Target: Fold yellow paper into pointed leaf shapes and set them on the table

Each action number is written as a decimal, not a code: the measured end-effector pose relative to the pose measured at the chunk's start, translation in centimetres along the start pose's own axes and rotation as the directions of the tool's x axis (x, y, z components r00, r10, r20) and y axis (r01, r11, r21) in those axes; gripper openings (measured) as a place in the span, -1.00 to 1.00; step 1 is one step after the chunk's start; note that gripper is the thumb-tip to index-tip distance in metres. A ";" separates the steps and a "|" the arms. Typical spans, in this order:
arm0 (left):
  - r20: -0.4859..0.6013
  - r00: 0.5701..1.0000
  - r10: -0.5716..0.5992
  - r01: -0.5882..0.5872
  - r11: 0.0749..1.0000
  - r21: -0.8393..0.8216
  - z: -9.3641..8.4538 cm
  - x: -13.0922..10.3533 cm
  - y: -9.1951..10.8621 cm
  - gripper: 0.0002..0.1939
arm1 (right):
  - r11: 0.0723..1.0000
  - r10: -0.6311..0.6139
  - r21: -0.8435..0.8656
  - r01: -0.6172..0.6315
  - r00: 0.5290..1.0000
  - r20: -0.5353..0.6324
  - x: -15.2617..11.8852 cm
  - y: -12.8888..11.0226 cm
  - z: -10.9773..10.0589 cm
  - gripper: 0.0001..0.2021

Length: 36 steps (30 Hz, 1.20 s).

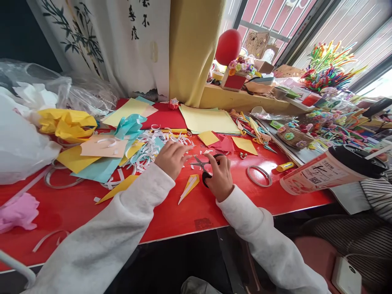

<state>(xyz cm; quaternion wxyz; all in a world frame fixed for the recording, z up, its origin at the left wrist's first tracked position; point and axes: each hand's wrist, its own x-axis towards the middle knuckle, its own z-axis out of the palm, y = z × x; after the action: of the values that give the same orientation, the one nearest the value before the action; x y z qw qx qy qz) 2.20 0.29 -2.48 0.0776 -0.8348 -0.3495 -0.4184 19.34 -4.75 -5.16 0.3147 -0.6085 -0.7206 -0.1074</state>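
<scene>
Fingers of the right hand are curling through the handles of black-handled steel scissors, blades standing apart; fingers of the left hand are bending just beside the tips, can't tell if they're pinching a scrap. Risks, big to small: tall pink-and-white cup with black lid is looking tilted near the edge of the glossy red tabletop, so an elbow knock might spill it; blades are pointing at the left fingertips, so a careless snip could nick skin; narrow folded yellow-and-white paper cone is lying loose between the forearms, so a dragging sleeve may crush it. Materials: tabletop is shining, hard; thin white plastic bag is bulging; curly white paper shreds are tangling; smooth silvery ring is lying flat.
</scene>
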 end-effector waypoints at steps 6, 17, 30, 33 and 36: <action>0.007 0.989 0.146 -0.146 0.989 0.012 0.2 -0.2 0.5 -0.86 | 0.994 -0.068 0.093 0.062 0.996 0.060 -0.2 -0.4 0.1 -0.42; 0.253 0.760 -0.599 0.649 0.668 -0.365 -0.4 0.3 -2.6 -0.83 | 0.932 0.221 0.288 -0.219 0.975 0.027 1.2 3.8 0.4 -0.46; 0.298 0.803 -0.516 0.551 0.834 -0.042 0.7 -0.2 -5.5 -0.88 | 0.835 0.291 0.462 -0.300 0.952 0.091 1.3 5.4 -0.2 -0.47; 0.290 0.783 -0.550 0.558 0.827 0.061 1.2 -0.5 -5.8 -0.83 | 0.834 0.292 0.457 -0.308 0.950 0.107 1.4 5.3 -0.3 -0.46; 0.270 0.794 -0.545 0.537 0.836 0.112 1.5 -0.7 -5.8 -0.82 | 0.855 0.264 0.433 -0.287 0.958 0.114 1.3 5.2 -0.3 -0.46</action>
<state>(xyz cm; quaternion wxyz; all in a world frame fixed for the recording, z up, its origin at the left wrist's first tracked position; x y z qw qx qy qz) -0.84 4.90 -4.92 -0.0852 -0.7509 -0.5870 -0.2905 24.25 -2.64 -5.40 0.4392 -0.6196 -0.6391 0.1216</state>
